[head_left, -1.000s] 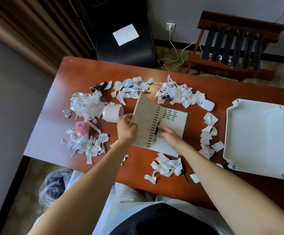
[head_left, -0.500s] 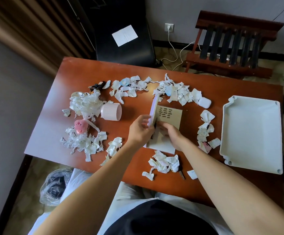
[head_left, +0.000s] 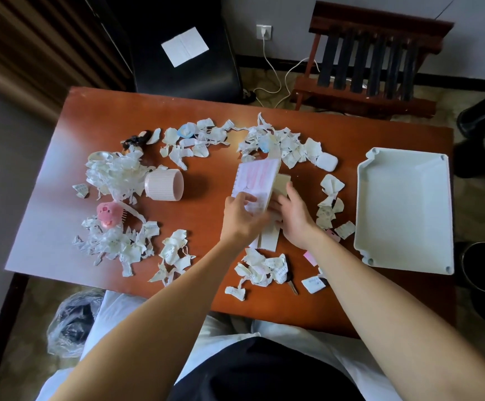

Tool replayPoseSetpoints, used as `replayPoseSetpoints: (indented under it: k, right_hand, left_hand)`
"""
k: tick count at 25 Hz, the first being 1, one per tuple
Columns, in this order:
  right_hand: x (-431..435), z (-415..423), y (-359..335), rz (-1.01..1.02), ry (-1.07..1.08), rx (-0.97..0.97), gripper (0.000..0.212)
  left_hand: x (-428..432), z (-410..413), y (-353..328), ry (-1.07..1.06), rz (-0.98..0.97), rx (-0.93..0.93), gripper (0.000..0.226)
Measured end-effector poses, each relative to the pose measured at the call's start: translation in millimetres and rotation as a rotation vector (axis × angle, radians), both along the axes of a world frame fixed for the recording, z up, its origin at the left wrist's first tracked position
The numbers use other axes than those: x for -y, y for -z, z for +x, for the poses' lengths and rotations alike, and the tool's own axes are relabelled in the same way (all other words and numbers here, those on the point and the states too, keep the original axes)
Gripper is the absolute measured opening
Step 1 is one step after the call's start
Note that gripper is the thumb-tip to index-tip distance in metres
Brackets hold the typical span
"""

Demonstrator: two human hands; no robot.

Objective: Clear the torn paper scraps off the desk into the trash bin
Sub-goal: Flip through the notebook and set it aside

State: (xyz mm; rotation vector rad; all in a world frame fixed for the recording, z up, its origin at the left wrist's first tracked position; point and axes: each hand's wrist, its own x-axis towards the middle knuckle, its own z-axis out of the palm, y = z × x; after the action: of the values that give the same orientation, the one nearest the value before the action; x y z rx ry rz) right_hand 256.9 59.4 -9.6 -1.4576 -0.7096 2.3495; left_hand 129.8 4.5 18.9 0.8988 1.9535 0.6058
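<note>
Found scraps [head_left: 114,172] ringing desk [head_left: 206,117], ring longest 9–3 o'clock. Logged among them cup [head_left: 164,185] on its side at 9, tray [head_left: 403,209] at 3, key [head_left: 291,282] at 6. Noted notebook [head_left: 254,180] at centre, axis 12–6, left hand [head_left: 241,218] gripping cover, right hand [head_left: 293,218] holding back pages. Spotted bin [head_left: 73,322] on floor at 7.

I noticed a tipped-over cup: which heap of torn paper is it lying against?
The large heap at far left of the desk, beyond the pink pig comb. The pink cup touches its right edge; every other heap sits clear of it.
</note>
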Motion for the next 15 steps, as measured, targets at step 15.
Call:
replayPoseSetpoints:
  k: [15]
  right_hand:
    - [3,11,25,0.206,-0.155,0.368,0.034]
  left_hand:
    - [-5,-37,48,0.027,-0.317,-0.176,0.055]
